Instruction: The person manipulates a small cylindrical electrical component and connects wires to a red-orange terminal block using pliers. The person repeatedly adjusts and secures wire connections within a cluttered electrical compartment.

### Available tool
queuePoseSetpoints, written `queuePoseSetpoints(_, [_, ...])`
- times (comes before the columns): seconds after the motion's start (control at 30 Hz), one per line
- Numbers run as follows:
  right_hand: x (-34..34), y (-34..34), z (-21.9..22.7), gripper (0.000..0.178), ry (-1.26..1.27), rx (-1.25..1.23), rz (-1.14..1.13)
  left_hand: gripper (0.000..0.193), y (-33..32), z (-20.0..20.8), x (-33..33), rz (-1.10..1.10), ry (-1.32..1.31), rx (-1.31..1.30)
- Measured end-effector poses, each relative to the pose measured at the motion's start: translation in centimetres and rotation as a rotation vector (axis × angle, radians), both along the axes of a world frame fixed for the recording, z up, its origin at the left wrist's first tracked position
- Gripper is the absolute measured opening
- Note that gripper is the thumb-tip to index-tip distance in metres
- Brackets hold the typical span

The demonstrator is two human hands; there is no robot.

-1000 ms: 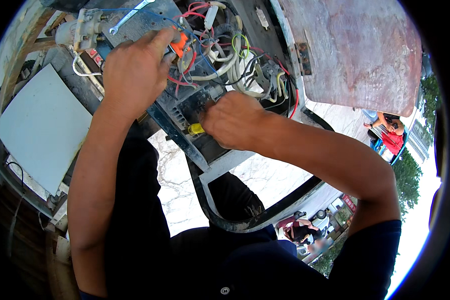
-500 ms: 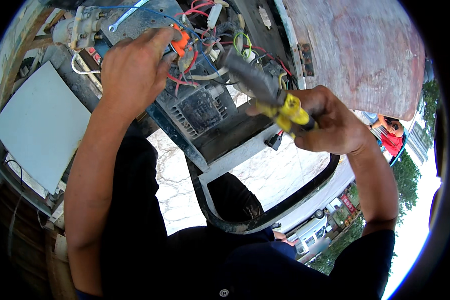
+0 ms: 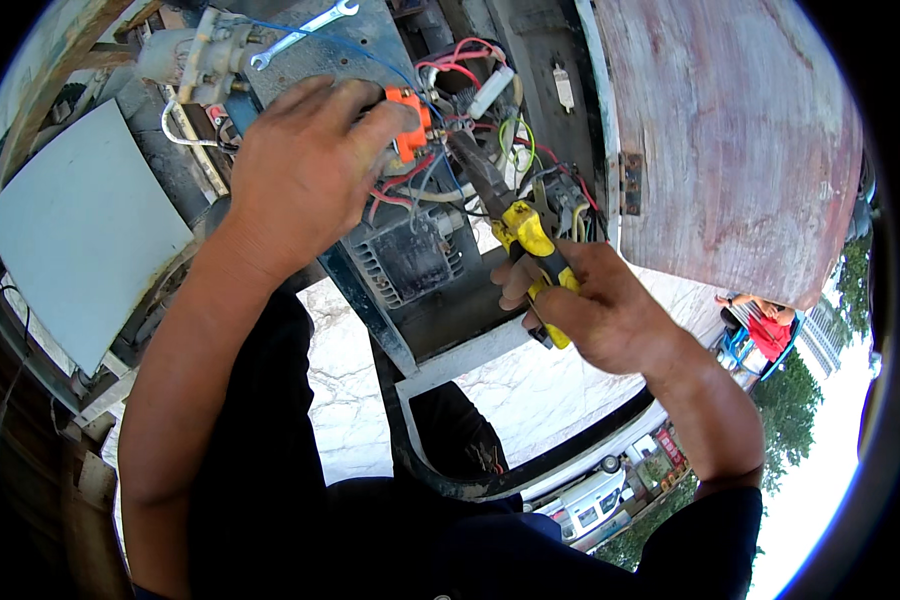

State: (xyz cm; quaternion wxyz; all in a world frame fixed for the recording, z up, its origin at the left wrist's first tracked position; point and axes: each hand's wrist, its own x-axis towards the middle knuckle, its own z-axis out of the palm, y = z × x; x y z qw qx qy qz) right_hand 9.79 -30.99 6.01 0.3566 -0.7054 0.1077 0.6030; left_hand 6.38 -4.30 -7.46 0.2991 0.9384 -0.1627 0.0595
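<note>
My left hand [image 3: 310,170] is closed on an orange block-shaped electrical part [image 3: 409,122], gripping it between thumb and fingers. Wires run close beside this part; which of them join it I cannot tell. In my right hand [image 3: 610,305] is a pair of pliers [image 3: 526,230] with yellow and black handles. Their dark jaws point up and left, with the tips right by a small metal terminal on the orange part's right side. Whether the jaws touch it is too small to tell. Red wires [image 3: 460,62] and a blue wire [image 3: 375,58] loop around the spot.
An open-end wrench [image 3: 305,35] lies on the metal plate beyond my left hand. Below the wires sits a finned grey box [image 3: 415,258]. A reddish wooden board [image 3: 730,140] is on the right, a pale panel [image 3: 85,235] on the left. Another person [image 3: 770,325] is in the distance.
The pliers have swung down, with their tips now beside the orange part. My right hand has moved left and lower. My left hand still grips the orange part; the whole view has shifted slightly.
</note>
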Motion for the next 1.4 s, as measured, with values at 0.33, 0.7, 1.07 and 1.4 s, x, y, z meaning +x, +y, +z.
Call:
queuePoseSetpoints(0.33, [-0.9, 2.4, 0.1, 0.016, -0.064, 0.052, 0.037, 0.048, 0.0, 0.2, -0.4, -0.018, 0.125, -0.028])
queuePoseSetpoints(0.7, [-1.7, 3.4, -0.2, 0.01, -0.114, 0.082, 0.058, 0.048, 0.0, 0.1, -0.5, -0.008, 0.153, -0.008])
queuePoseSetpoints(1.07, [-0.6, 1.6, -0.1, 0.015, -0.147, -0.021, 0.048, 0.043, 0.0, 0.1, -0.4, -0.007, 0.142, 0.011])
queuePoseSetpoints(1.4, [-0.8, 0.7, -0.5, 0.028, -0.136, -0.01, 0.111, 0.042, 0.4, -0.2, -0.4, -0.022, 0.128, 0.016])
